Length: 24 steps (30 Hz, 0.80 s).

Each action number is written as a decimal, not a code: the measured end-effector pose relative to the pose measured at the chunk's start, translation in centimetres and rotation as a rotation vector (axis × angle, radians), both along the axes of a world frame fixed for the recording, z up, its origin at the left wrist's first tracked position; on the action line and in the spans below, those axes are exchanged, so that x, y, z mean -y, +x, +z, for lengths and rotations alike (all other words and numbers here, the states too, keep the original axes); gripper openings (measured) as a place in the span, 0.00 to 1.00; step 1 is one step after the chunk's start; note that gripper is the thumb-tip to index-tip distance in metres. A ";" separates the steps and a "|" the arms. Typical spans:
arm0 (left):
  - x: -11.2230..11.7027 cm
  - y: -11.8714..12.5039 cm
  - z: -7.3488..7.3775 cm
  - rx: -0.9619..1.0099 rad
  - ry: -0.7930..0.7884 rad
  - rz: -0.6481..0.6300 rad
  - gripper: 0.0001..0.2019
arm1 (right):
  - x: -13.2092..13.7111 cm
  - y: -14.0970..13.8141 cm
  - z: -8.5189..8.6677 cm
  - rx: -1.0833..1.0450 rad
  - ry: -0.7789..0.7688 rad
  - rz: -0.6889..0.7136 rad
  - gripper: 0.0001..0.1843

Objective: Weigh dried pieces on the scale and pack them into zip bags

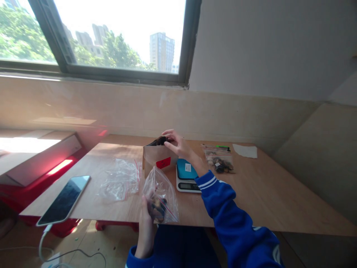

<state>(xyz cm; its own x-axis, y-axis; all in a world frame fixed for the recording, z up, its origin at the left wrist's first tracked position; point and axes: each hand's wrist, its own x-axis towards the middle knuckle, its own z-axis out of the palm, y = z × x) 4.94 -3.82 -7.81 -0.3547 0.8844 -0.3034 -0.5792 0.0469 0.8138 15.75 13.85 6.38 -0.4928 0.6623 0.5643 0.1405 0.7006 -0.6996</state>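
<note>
Left hand (147,225) has hold of a clear plastic bag (169,199) by its left side, thumb in front, other fingers hidden behind; bag sits at the middle of the near edge of the worktop (256,195), with dark and tan dried pieces (158,209) in the bottom. Right hand (180,146) is over the mouth of an open-topped container with a red label (163,162), towards the far edge; thumb and forefinger spread, can't tell from here if the thumb touches the dark contents (159,141) poking out. Kitchen scale (186,171) just beside, partly under the right wrist, display unreadable. Filled zip bag (219,162) with a green pen-like item (222,146) at its top, then a white paper sheet (245,151) by the far right corner. Clear empty-looking bags (119,182) left of the held one, smartphone (64,201) at the near left corner, cable (41,243) plugged in. My read: step in hand is reaching into the container; next move calls for a small pinch on the contents, left grip steady, bag mouth clear
</note>
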 end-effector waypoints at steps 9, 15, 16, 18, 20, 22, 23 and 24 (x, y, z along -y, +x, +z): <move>0.5 -0.2 0.7 -0.031 0.034 0.002 0.31 | 2.0 0.2 0.6 0.292 0.378 -0.399 0.16; 0.3 -0.1 0.8 0.002 -0.001 0.038 0.30 | 6.3 1.8 1.9 0.084 -0.065 0.097 0.13; 0.2 -0.1 0.7 0.012 -0.010 0.039 0.30 | 7.2 1.9 1.8 0.141 -0.155 0.218 0.13; 0.1 0.0 0.3 0.038 -0.003 0.041 0.29 | 8.8 2.1 1.1 0.320 -0.259 0.365 0.13; 0.1 0.1 -0.1 0.040 0.024 0.043 0.29 | 10.1 1.8 -0.2 0.495 -0.263 0.339 0.11; 0.1 0.1 -0.4 -0.012 0.052 0.054 0.28 | 10.8 1.3 -1.6 0.589 -0.222 0.238 0.07; 0.1 0.1 -0.6 -0.050 0.064 0.062 0.28 | 11.0 1.0 -2.2 0.600 -0.202 0.214 0.06; 0.1 0.1 -0.7 -0.088 0.071 0.066 0.29 | 11.1 0.7 -2.8 0.595 -0.187 0.220 0.06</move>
